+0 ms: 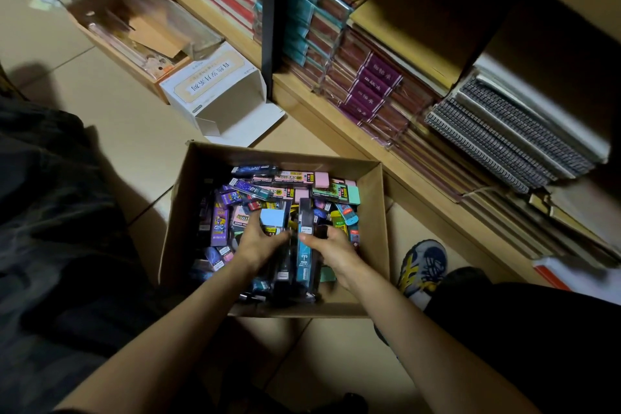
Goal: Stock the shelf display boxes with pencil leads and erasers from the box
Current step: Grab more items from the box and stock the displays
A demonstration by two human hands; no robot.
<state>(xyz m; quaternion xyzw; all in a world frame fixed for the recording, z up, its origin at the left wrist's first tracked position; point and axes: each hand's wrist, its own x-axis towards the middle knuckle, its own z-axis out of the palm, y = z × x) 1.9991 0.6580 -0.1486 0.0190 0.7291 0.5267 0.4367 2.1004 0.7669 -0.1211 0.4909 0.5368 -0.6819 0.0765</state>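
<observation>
Grip comes first here: the left hand (260,240) and the right hand (332,247) face each other low inside the cardboard box (188,212). Their fingers are curled inward on a bundle of pencil-lead packets (303,257), teal and dark sleeves lying lengthwise between the palms. It looks like they are squaring the long packs up from both sides so they lift out as one stack. Just how many packs are caught in the squeeze I cannot tell.

A pale blue eraser (273,217) stands just beyond the left thumb, touching or nearly touching it; I would not say it is held.

Round the hands the box is a jumble, with purple and black lead packs lying at all angles to the left. Pink and mint erasers (324,179) are heaped toward the far right corner. Nothing is sorted, which is likely why the hands are pulling like packs together before carrying anything off.

The box sits on the tiled floor (111,118), close against the foot of the wooden shelf (322,111) on the right, handy for reaching up. That shelf holds purple notebooks (371,87) and spiral-bound pads (504,131); I see no stocked display boxes from here.

Farther off to the left, a white display box (215,94) lies open on the floor and looks empty, perhaps waiting for a fill. A shoe (425,265) rests near the box's right wall.
</observation>
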